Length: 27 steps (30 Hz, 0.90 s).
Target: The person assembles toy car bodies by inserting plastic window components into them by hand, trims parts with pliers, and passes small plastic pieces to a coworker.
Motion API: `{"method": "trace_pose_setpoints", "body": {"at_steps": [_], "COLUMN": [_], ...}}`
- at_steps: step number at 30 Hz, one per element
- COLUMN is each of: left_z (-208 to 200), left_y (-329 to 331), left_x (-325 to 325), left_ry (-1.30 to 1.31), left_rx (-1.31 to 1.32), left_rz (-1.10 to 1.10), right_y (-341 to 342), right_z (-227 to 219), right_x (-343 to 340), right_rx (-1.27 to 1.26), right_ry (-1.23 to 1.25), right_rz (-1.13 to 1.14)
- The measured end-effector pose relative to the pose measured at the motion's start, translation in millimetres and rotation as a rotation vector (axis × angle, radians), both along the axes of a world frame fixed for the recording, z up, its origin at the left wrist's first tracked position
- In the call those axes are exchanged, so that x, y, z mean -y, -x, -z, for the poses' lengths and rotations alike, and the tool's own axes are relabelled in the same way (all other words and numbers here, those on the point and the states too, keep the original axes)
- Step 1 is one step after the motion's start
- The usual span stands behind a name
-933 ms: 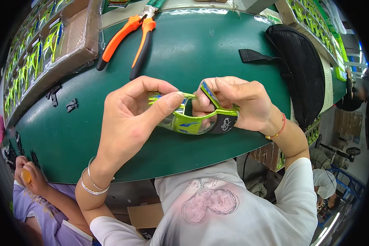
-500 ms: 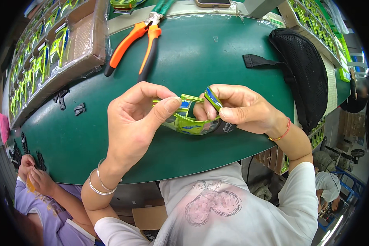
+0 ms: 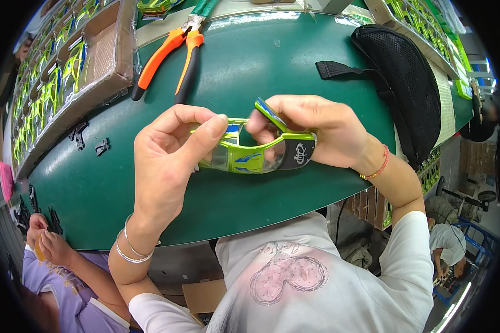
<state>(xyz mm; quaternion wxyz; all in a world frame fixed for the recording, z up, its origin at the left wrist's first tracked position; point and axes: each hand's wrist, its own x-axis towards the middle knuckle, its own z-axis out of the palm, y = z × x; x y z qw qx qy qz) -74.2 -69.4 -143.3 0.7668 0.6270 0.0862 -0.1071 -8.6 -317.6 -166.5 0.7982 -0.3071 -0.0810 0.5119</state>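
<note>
From the head camera, both hands meet over the green table, with a pair of lime-green sport glasses held between them, just above the table's near half. The left hand pinches the frame's left end, thumb pressed on top and fingers curled behind. The right hand pinches the right end, where a striped temple arm stands up at an angle between its fingertips; it seems to be going onto the hinge, though the fingers hide the joint itself.

To do this well, I'd judge the left hand should hold the frame still by its rim, off the lens, while the right lines the arm up squarely before pressing, never forcing it sideways.

Beyond the left hand lie orange-handled pliers and a tray of more green frames; beyond the right hand, a black mesh pouch. Small black clips lie left of the left hand.
</note>
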Motion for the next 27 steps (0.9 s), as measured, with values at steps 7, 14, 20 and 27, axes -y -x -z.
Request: {"method": "trace_pose_setpoints", "body": {"at_steps": [7, 14, 20, 27], "left_z": [-1.4, 12.1, 12.6, -11.1], "left_y": [4.1, 0.7, 9.2, -5.0], "left_x": [-4.0, 2.8, 13.5, -11.6], "left_ry": [-0.575, -0.933, -1.248, -0.575], "left_rx": [0.617, 0.854, 1.026, 0.512], "left_rz": [0.141, 0.216, 0.171, 0.333], "right_y": [7.3, 17.9, 19.2, 6.7], "right_z": [-23.5, -1.4, 4.0, -10.4], "right_x": [-1.7, -13.6, -15.6, -6.5], "right_rx": [1.368, 1.854, 1.867, 1.596], "right_ry": [0.458, 0.640, 0.563, 0.471], "right_rz": [0.178, 0.436, 0.328, 0.213]}}
